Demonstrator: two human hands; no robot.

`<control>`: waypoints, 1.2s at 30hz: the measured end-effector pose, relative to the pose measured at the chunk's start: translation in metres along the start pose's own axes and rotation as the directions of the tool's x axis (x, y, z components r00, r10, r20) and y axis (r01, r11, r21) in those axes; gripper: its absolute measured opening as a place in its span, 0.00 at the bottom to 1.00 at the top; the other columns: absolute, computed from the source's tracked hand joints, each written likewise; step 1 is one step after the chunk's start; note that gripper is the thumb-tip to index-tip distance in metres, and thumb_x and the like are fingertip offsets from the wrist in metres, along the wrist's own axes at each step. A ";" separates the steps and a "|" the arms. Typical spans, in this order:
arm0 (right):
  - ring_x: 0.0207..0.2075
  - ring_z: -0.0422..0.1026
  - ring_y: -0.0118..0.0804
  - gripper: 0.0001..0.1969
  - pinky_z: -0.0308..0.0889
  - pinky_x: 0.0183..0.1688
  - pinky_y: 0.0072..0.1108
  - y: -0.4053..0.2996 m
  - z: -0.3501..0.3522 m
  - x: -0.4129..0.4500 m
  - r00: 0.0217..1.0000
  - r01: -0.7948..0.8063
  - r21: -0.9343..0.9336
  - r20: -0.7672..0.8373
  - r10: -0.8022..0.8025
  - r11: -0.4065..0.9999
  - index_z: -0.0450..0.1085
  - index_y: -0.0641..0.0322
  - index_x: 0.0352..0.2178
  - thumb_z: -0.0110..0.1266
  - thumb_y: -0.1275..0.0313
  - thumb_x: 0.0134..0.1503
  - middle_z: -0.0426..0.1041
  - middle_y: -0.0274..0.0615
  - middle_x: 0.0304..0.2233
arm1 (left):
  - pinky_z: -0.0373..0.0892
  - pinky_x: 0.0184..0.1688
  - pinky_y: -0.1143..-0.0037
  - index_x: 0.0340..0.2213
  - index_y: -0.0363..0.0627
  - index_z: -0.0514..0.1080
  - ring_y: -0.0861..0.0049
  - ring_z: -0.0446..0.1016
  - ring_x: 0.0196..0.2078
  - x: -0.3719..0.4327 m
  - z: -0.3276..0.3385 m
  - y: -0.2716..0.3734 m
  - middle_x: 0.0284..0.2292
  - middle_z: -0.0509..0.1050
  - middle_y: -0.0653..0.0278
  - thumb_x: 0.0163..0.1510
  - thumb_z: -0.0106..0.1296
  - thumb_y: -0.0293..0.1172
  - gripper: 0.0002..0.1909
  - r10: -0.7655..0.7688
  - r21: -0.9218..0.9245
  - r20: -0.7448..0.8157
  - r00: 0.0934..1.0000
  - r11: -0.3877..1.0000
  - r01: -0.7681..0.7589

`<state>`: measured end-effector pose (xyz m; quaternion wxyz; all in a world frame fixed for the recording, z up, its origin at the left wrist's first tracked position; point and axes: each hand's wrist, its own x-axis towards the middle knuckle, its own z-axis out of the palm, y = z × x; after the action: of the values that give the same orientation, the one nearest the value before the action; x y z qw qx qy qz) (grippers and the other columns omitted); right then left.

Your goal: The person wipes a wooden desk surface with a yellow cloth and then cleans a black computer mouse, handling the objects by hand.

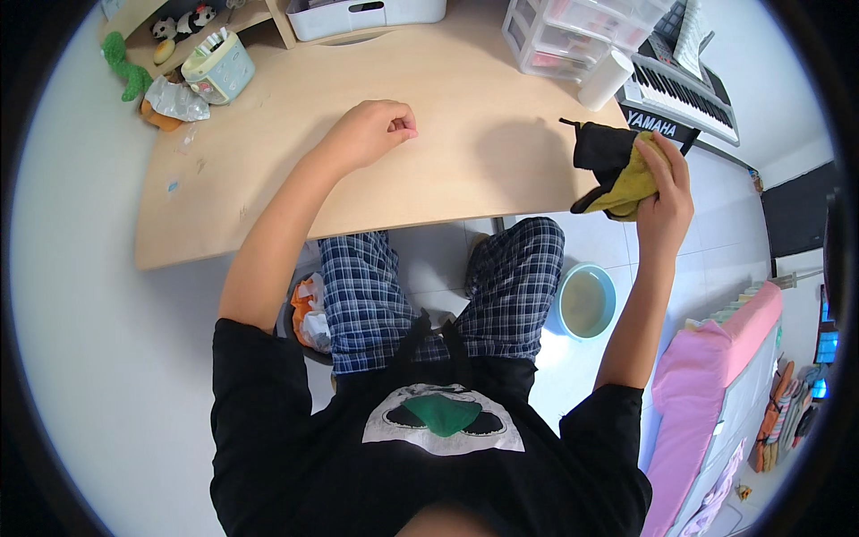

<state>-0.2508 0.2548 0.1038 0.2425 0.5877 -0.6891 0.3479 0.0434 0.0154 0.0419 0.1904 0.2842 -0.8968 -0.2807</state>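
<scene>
In my right hand (664, 178) is a bunched yellow and black cloth (631, 178), held at the right end of the light wooden desk (443, 161). One black part of the cloth, with a small loop, sticks out to the left. My left hand (377, 131) is over the middle of the desk with its fingers curled loosely; nothing shows in it, though its palm is hidden. A light blue bucket (585, 302) holding cloudy water stands on the floor to the right of my legs.
Clear plastic drawers (564, 40) and a white cylinder (606, 79) stand at the desk's back right, near a keyboard (684, 101). A pen holder (219, 70), a plastic bag (176, 99) and a green plush toy (124, 67) are at the left. A bin (310, 315) stands below.
</scene>
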 end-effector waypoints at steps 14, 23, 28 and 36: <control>0.49 0.63 0.54 0.22 0.59 0.54 0.37 -0.063 0.070 -0.016 0.843 0.126 0.102 0.513 -0.161 0.987 0.69 0.66 0.40 0.55 0.71 0.40 0.67 0.52 0.44 | 0.69 0.34 0.74 0.28 0.38 0.72 0.70 0.72 0.29 0.003 -0.012 -0.012 0.26 0.74 0.58 0.51 0.55 0.29 0.07 -0.024 -0.039 -0.004 1.000 0.999 0.023; 0.50 0.63 0.58 0.30 0.61 0.52 0.35 -0.036 0.104 -0.024 0.904 0.005 0.163 0.420 -0.074 0.987 0.60 0.64 0.49 0.62 0.70 0.44 0.59 0.56 0.51 | 0.67 0.35 0.78 0.29 0.35 0.70 0.78 0.69 0.28 0.005 -0.005 -0.014 0.27 0.72 0.61 0.54 0.52 0.26 0.05 -0.041 -0.086 0.009 0.999 0.995 0.042; 0.40 0.67 0.53 0.19 0.65 0.44 0.33 -0.017 0.176 0.029 0.942 0.087 0.179 0.305 -0.140 0.980 0.66 0.64 0.38 0.57 0.79 0.41 0.68 0.49 0.40 | 0.69 0.36 0.77 0.29 0.36 0.71 0.76 0.71 0.29 0.014 0.000 -0.011 0.28 0.73 0.61 0.54 0.52 0.26 0.05 -0.009 -0.129 -0.063 0.998 0.992 0.000; 0.39 0.68 0.48 0.18 0.66 0.45 0.31 -0.054 0.145 0.000 0.850 0.268 0.373 0.342 -0.400 0.888 0.73 0.62 0.33 0.56 0.82 0.34 0.72 0.42 0.38 | 0.69 0.35 0.75 0.30 0.36 0.71 0.70 0.72 0.29 0.010 0.002 -0.017 0.28 0.73 0.58 0.54 0.51 0.28 0.07 0.010 -0.174 -0.169 0.986 0.984 -0.039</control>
<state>-0.1872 0.1407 0.0211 0.0543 0.7900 -0.5462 0.2730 0.0416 -0.0013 0.0321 0.2931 0.2777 -0.8525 -0.3318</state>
